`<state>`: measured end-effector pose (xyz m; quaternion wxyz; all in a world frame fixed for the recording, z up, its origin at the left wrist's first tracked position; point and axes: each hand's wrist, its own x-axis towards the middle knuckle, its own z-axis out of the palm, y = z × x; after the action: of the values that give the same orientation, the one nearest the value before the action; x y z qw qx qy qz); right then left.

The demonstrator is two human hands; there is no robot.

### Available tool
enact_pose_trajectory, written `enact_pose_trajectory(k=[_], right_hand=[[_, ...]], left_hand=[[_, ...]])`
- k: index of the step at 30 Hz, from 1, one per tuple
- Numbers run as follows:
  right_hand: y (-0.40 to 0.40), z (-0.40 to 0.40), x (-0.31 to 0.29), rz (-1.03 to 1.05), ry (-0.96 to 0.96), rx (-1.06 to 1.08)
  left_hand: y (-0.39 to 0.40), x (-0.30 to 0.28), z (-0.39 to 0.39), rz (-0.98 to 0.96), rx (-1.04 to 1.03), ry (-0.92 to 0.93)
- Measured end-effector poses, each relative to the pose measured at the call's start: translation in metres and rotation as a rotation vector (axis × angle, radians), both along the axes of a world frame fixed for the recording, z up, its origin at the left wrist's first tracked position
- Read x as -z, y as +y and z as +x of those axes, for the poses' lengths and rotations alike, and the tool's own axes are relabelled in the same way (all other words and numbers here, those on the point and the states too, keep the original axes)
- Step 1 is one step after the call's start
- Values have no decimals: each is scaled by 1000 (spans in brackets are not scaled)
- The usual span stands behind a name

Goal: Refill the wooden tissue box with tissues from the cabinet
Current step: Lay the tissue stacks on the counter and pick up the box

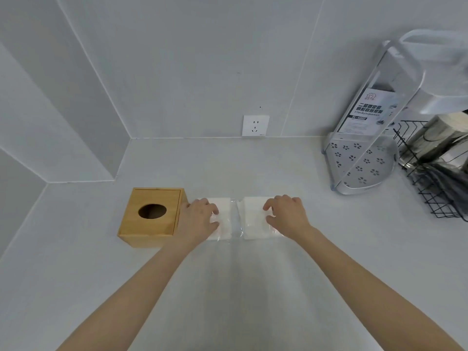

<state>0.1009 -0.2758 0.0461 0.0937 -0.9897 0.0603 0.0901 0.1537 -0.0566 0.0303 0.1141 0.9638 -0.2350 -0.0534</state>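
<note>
A wooden tissue box (152, 216) with an oval hole in its lid stands on the pale counter (253, 287), left of centre. Right beside it lies a pack of white tissues (253, 219) in clear plastic wrap, its two halves pulled apart with stretched film between them. My left hand (198, 219) grips the left half, close against the box's right side. My right hand (286, 215) grips the right half, fingers curled into the wrap.
A metal corner rack in clear packaging (364, 148) stands at the back right, with a black wire basket (435, 173) holding shiny bags beside it. A wall socket (255, 125) sits on the tiled wall behind. The counter meets walls at the left and back.
</note>
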Motion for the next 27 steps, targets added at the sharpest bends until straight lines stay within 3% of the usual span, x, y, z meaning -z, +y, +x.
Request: enact_pose_trajectory(k=[3, 12, 27], right_hand=[[-3, -13, -7, 40, -63, -46], [-1, -87, 24, 110, -246, -297], [4, -147, 66, 41, -158, -323]], left_hand=[[10, -9, -10, -196, -37, 57], [44, 10, -70, -325, 100, 6], [68, 59, -122, -104, 263, -22]])
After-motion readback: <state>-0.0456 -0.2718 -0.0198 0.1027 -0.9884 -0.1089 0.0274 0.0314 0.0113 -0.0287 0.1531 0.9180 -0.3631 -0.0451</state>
